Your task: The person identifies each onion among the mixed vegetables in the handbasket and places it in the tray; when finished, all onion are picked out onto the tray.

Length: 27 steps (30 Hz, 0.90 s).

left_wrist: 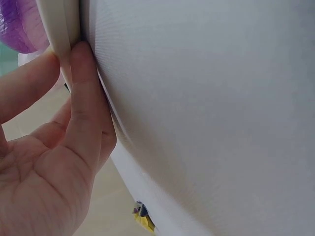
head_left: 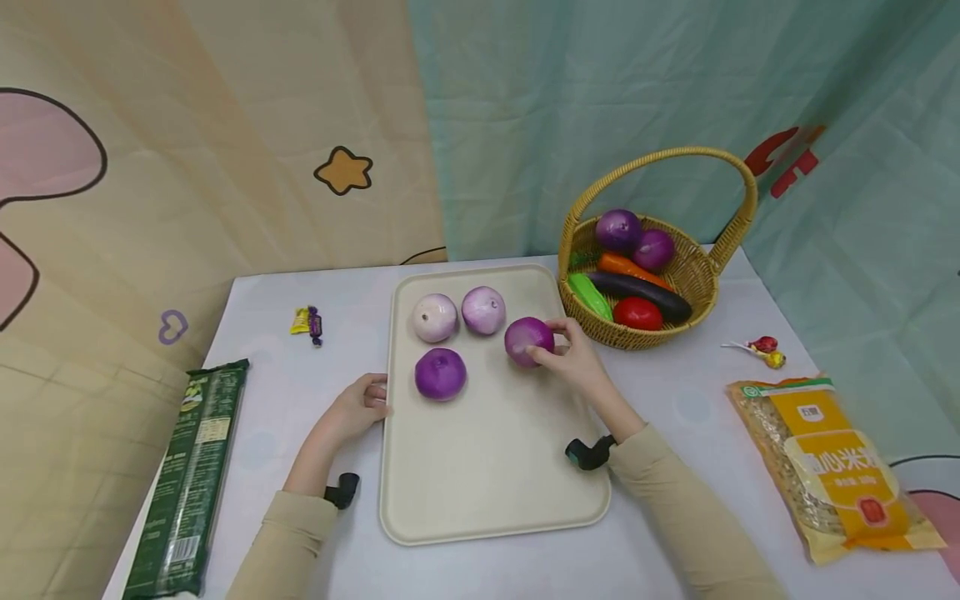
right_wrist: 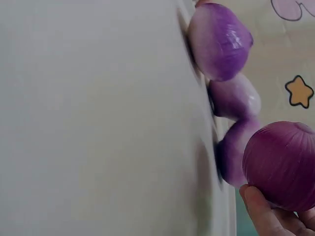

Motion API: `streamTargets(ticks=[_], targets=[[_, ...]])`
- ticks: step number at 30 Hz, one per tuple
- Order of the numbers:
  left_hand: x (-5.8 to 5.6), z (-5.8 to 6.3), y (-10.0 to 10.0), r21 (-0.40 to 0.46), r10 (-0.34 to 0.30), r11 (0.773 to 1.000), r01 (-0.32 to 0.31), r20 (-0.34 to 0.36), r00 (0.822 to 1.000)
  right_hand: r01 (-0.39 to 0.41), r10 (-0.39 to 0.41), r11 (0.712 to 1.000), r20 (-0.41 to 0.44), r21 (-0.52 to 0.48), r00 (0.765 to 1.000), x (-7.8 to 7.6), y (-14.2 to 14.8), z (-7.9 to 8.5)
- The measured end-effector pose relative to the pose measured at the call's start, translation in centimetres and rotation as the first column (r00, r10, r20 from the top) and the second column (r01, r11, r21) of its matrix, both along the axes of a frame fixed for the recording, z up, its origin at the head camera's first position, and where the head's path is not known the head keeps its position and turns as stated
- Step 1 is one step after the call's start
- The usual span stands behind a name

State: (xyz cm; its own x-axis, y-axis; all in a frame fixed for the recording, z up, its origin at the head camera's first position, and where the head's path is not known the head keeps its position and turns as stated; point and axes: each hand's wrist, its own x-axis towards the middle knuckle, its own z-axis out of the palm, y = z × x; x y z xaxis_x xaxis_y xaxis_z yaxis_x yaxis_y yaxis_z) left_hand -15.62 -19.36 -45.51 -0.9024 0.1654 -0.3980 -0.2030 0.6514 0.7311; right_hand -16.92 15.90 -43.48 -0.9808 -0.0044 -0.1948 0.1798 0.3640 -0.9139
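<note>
Now, the right hand (head_left: 573, 358) pinches a purple onion (head_left: 528, 337) above the tray (head_left: 495, 475), mid-frame.
Its forearm (head_left: 686, 508) slants in from lower right; the left hand (head_left: 356, 407) pinches the tray's left rim. At lower right, a bag (head_left: 832, 467) reads "心米"; the lower-left packet's (head_left: 191, 483) print is illegible.

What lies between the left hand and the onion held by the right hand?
A dark purple onion, resting on the beige tray; the head view shows it.

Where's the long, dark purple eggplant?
In the head view, the long, dark purple eggplant lies inside the golden woven basket at right, between the orange carrot and round red tomato.
</note>
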Motion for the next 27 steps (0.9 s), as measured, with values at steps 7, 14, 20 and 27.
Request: streamTargets(ticks=[7,14,20,27], targets=[[0.1,0.2,-0.2,0.022,-0.024,0.999,0.025,-0.038,0.999,-0.042,0.042,0.999,0.011,-0.009,0.999,-0.6,-3.0,-2.3],[0.0,0.2,0.0,-0.009,-0.005,1.000,0.004,-0.010,1.000,-0.074,0.074,0.997,0.015,0.030,0.997,-0.8,-4.2,-2.8],[-0.2,-0.1,0.1,-0.009,-0.006,1.000,0.006,-0.008,1.000,-0.093,0.091,0.993,0.035,0.066,0.995,-0.7,-4.0,-2.5],[-0.1,0.0,0.0,-0.015,-0.021,1.000,0.021,-0.016,1.000,-0.093,0.095,0.991,-0.013,0.101,0.995,-0.8,-1.0,0.5]])
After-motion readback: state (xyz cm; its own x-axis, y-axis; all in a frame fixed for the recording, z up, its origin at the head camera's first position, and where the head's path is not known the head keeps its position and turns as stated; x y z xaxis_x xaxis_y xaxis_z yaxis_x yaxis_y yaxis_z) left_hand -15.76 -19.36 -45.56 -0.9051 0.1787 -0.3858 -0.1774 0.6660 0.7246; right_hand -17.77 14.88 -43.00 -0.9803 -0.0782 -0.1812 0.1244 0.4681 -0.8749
